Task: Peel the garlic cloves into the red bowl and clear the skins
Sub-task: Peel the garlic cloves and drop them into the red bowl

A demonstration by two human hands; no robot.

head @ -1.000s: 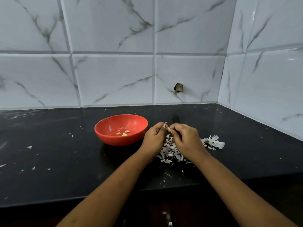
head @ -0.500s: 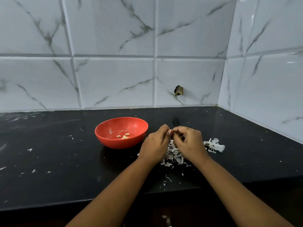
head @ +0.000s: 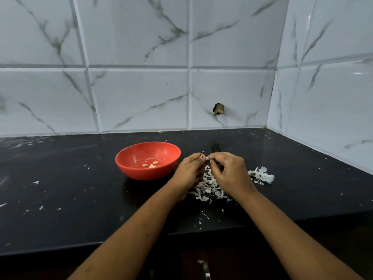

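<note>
— Along the back and the right side, what do you list first?
— Item 1: tiled wall (head: 141,98), white with grey veins, its two faces meeting in a corner.
— And beneath it?
— Item 2: black counter (head: 60,199), flecked all over with white scraps.
— Your hands?
— Item 3: your left hand (head: 188,170) and right hand (head: 230,174), held just above the counter with their fingertips meeting. The fingers of both are curled.
— The vessel?
— Item 4: red bowl (head: 141,174), upright on the counter, just left of your left hand and not touching it.
— The waste?
— Item 5: heap of skins (head: 207,190), on the counter under and between your hands. Item 6: smaller heap (head: 262,175), to the right of your right hand.
— Anything smaller?
— Item 7: peeled cloves (head: 150,165), a few, pale yellow, lying on the bowl's floor. Item 8: dark hole (head: 218,108), low in the back wall. Item 9: garlic clove (head: 207,158), pinched between both your hands, with only a pale tip showing.
</note>
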